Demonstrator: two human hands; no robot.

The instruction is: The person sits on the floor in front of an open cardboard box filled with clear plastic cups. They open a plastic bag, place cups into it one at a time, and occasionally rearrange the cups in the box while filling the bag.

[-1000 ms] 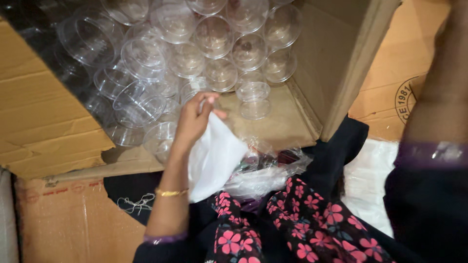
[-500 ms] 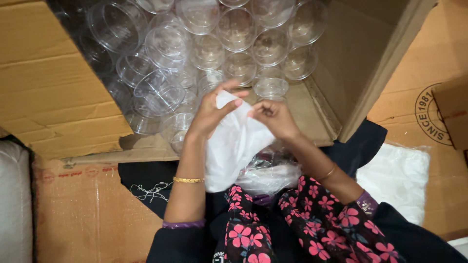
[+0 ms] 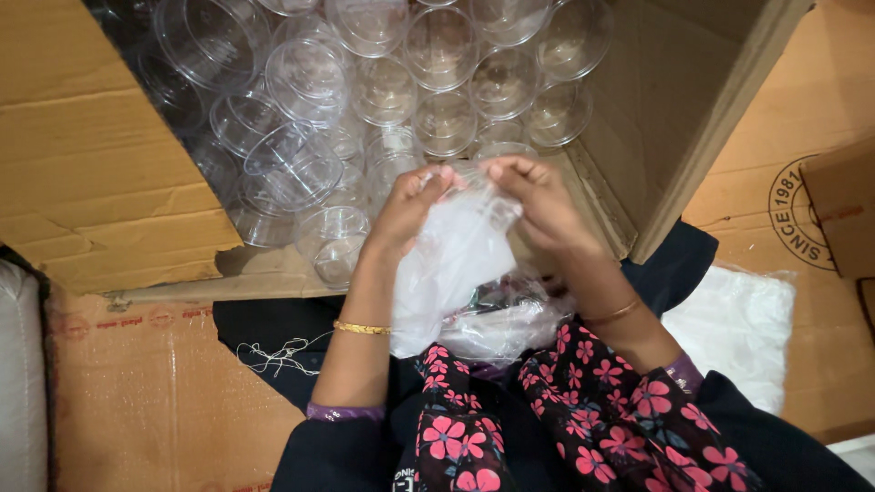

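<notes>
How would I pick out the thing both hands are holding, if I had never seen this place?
Start at the big open cardboard box full of clear plastic cups. Just in front of its opening, the left hand and right hand pinch the top of a thin plastic bag. Unlike the rigid, round, see-through cups behind it, it is soft, crinkled and milky white, hanging down over the person's lap.

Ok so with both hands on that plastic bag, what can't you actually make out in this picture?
- Head view: whether the thin plastic bag holds anything; its cloudy folds hide it.
- Fingertips of the left hand and right hand: tucked into the bag's top.
- Clear plastic cups in the cardboard box: the top edge cuts them off, so no count.
- What lies on the lap under the bag.
</notes>
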